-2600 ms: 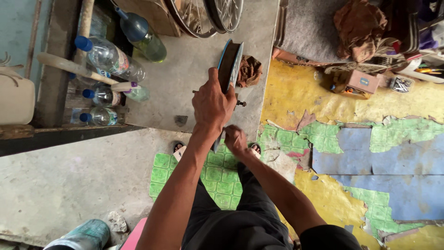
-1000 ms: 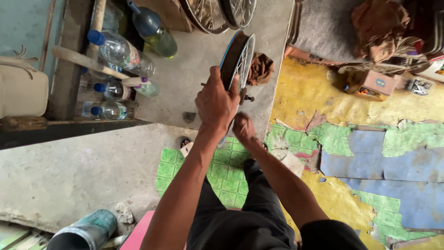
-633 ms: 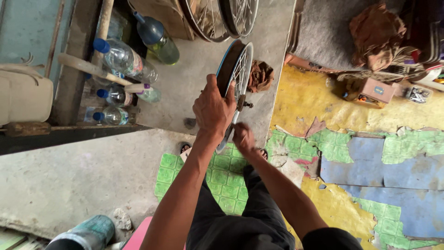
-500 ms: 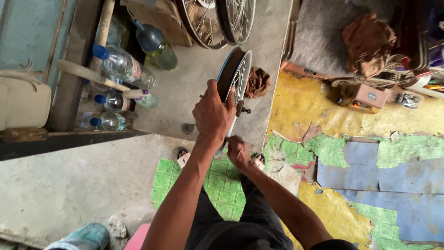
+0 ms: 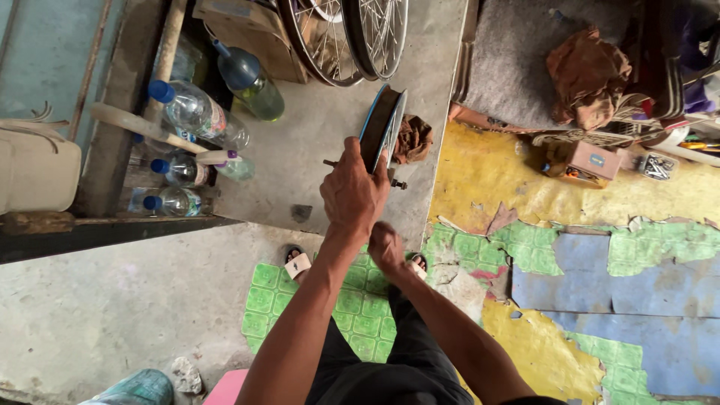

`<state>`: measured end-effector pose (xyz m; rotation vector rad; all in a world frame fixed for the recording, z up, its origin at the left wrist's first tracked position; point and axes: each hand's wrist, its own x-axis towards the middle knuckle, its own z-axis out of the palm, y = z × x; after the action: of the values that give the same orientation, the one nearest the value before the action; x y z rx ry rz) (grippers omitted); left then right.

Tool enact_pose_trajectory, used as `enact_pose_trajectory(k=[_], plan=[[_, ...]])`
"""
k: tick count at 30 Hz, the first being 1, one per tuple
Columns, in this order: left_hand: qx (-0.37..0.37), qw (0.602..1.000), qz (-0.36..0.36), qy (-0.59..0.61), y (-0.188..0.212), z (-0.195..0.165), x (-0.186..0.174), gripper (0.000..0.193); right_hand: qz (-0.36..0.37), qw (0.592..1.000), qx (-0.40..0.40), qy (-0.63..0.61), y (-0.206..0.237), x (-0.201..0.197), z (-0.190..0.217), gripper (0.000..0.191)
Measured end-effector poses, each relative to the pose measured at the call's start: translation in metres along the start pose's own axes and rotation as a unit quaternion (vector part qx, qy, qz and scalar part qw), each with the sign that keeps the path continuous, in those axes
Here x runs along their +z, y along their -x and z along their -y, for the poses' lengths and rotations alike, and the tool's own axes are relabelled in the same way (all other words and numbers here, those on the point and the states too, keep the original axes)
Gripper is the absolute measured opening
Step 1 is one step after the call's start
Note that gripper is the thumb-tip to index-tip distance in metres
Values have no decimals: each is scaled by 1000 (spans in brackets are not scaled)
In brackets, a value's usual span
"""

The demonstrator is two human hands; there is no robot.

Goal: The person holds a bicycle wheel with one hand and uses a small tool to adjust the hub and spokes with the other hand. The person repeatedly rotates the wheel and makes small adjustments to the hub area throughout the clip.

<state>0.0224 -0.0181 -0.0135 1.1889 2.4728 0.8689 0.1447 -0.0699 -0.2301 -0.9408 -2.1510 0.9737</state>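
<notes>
1. My left hand (image 5: 352,196) grips the rim of the small blue-rimmed wheel (image 5: 382,129), which stands upright on the concrete floor (image 5: 315,150).
2. My right hand (image 5: 386,247) sits lower, near the axle; I cannot tell its grip.
3. Risk, I judge: with only one hand gripping it, the wheel could tip toward the brown rag (image 5: 412,139).

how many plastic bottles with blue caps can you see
4: a large tilted bottle, a dark-blue-topped one by the wheels, and two small bottles below. Others may be hidden.
</notes>
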Motion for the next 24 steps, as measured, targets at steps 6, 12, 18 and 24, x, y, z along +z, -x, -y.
enact_pose_trajectory(k=[6, 12, 18, 24], plan=[[-6, 1000, 0, -23, 2, 0, 1, 38, -32, 999, 28, 21, -7, 7, -6, 10], [5, 1000, -14, -3, 3, 2, 2, 38, 4, 999, 46, -14, 31, 9, 13, 12], [1, 1000, 12, -18, 1, 5, 0, 38, 32, 994, 79, -73, 30, -6, 37, 15], [55, 998, 5, -36, 2, 18, -3, 36, 35, 985, 135, -101, 29, -24, 12, 23]])
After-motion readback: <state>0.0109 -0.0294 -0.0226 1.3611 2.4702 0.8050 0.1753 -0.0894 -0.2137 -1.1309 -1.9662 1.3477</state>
